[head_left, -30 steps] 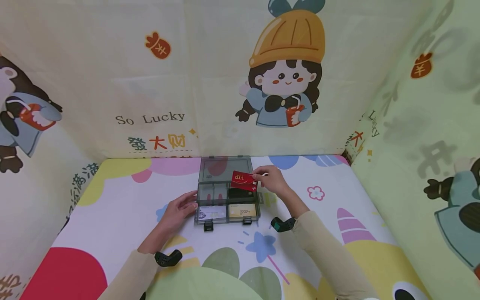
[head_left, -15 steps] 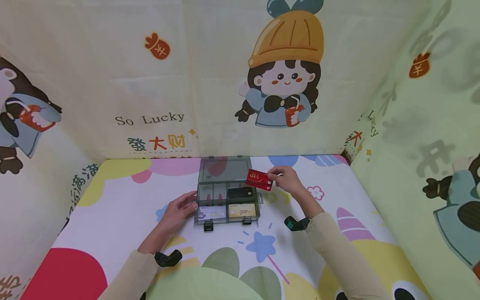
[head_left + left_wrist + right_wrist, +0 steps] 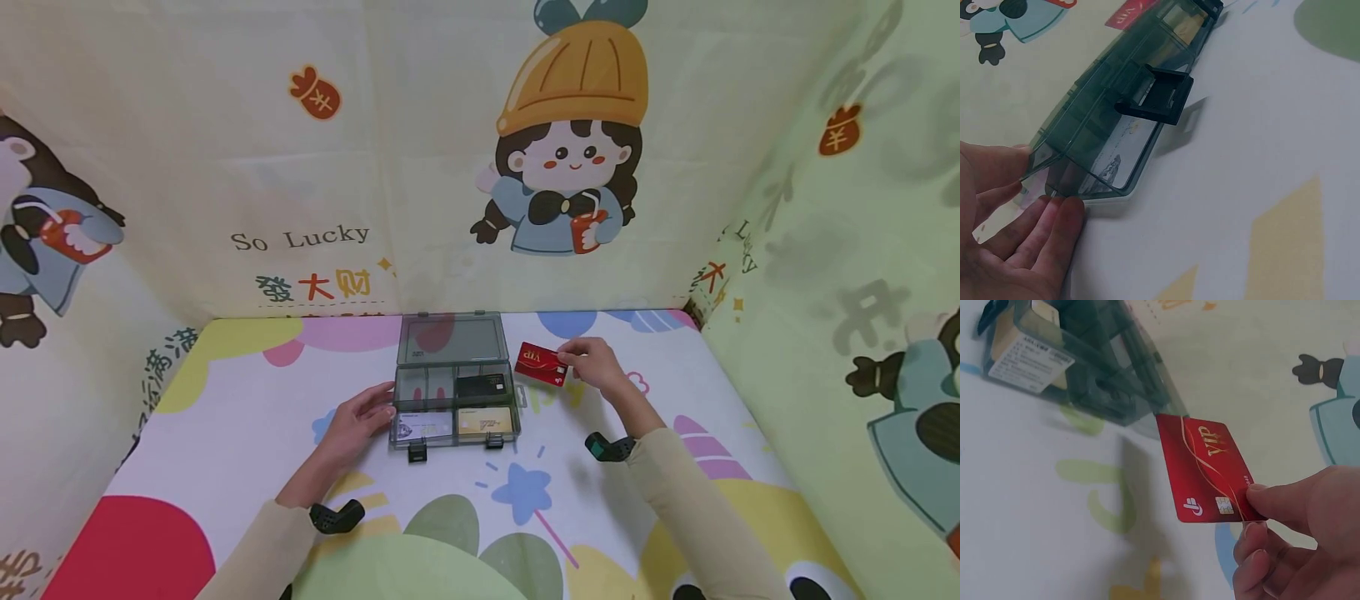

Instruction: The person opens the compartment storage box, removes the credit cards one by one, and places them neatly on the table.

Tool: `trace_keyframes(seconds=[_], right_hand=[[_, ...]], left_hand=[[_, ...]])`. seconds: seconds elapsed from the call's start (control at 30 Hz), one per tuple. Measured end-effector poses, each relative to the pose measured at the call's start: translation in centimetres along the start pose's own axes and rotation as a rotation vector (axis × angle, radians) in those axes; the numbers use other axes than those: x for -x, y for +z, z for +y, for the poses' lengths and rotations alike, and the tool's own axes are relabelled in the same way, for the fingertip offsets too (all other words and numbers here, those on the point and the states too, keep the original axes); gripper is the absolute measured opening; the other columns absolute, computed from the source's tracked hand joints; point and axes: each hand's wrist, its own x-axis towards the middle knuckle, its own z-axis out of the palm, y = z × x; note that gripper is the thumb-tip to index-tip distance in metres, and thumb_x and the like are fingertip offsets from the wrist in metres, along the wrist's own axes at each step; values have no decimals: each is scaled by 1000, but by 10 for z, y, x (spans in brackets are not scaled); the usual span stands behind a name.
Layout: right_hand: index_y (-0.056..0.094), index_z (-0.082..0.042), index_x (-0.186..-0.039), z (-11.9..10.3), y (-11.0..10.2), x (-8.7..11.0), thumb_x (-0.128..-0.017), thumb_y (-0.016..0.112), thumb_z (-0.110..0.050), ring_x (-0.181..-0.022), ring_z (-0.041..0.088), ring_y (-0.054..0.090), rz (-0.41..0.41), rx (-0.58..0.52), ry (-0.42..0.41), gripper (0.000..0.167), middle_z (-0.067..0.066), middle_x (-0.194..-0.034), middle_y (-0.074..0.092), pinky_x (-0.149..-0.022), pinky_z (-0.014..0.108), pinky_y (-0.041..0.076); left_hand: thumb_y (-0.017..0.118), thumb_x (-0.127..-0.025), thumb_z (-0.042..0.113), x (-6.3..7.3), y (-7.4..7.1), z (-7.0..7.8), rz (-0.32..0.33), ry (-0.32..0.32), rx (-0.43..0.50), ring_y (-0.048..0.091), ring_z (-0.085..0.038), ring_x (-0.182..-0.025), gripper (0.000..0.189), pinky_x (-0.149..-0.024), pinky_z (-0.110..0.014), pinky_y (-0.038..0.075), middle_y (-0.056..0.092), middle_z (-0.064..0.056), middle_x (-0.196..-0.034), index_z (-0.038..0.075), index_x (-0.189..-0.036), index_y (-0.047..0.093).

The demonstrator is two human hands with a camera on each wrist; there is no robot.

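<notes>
While right hand (image 3: 592, 364) pinches card (image 3: 538, 364) — left hand (image 3: 358, 422) relaxed against box (image 3: 424, 385) — printed tabletop (image 3: 262, 425), walls (image 3: 427, 167).

Muted light, soft-edged shadows (image 3: 1138, 494).

A red VIP card (image 3: 536, 363) slants in the air, pinched at one end by the right hand (image 3: 594, 362). The see-through grey box (image 3: 441, 385) lies open between both hands, its side touching the left hand (image 3: 360, 421).

I see the box (image 3: 426, 385) on the tabletop (image 3: 247, 433), left hand (image 3: 358, 425) at its left, card (image 3: 540, 364) to its right.
</notes>
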Motion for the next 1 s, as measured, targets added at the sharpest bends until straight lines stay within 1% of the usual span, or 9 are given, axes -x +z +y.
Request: trace_keyframes(seconds=[0.17,0.3,0.4,0.5,0.6,0.67,0.77,0.9,1.0], right_hand=[[66,-5,-114,10,-1,-3,-96,59,-21,-72,17,52,-33,2,78,26,11,-101,62,-61,22,44],[68,-5,-112,18,0,-5,-96,59,-21,-77,18,52,-63,30,114,24,12,-103,62,-63,22,44],[69,-5,-109,25,2,-7,-96,60,-21,-80,18,53,-67,62,112,23,12,-104,63,-63,21,45],[70,-6,-105,31,5,-9,-95,62,-22,-81,20,53,-53,96,103,21,12,-102,65,-64,22,45],[71,-8,-106,33,9,-9,-94,63,-22,-86,22,55,-27,121,98,20,12,-104,66,-67,23,49],[70,-9,-108,33,11,-8,-93,64,-23,-93,23,55,-7,147,81,21,12,-108,66,-72,26,52],[69,-10,-111,32,15,-5,-90,67,-25,-101,26,53,3,205,21,26,13,-113,63,-78,32,52],[68,-8,-114,30,20,-1,-84,75,-26,-103,27,53,-13,301,-65,36,13,-115,62,-83,37,53],[68,-7,-117,29,23,4,-80,79,-24,-102,27,54,-18,354,-109,43,14,-115,62,-87,40,53]], left_hand=[[58,-97,14,-1,0,-1,-1,-8,11,48,-29,-134,54,-105,-40,47,48,-12,-147,19,-147,41],[59,-97,15,-1,0,-2,0,-12,18,49,-29,-133,53,-105,-40,48,48,-12,-147,20,-147,42],[59,-97,16,-1,0,-2,0,-17,22,49,-28,-134,53,-105,-39,48,48,-11,-147,20,-147,42],[59,-96,16,-1,0,-3,0,-18,19,48,-28,-134,53,-105,-39,48,48,-11,-147,20,-147,42],[59,-96,17,-1,0,-3,1,-17,17,48,-28,-134,53,-105,-39,48,48,-11,-147,20,-147,42],[59,-96,17,-1,0,-3,1,-16,17,48,-28,-134,54,-105,-39,48,48,-11,-147,20,-147,41],[59,-96,17,-1,-1,-4,0,-12,17,48,-28,-134,54,-105,-38,48,48,-11,-147,20,-147,41],[59,-96,16,-1,-1,-4,-3,-7,19,48,-28,-134,54,-105,-39,48,48,-11,-147,20,-147,42],[59,-96,17,-1,-1,-3,-5,-4,15,48,-29,-134,54,-105,-40,48,48,-11,-147,20,-147,41]])
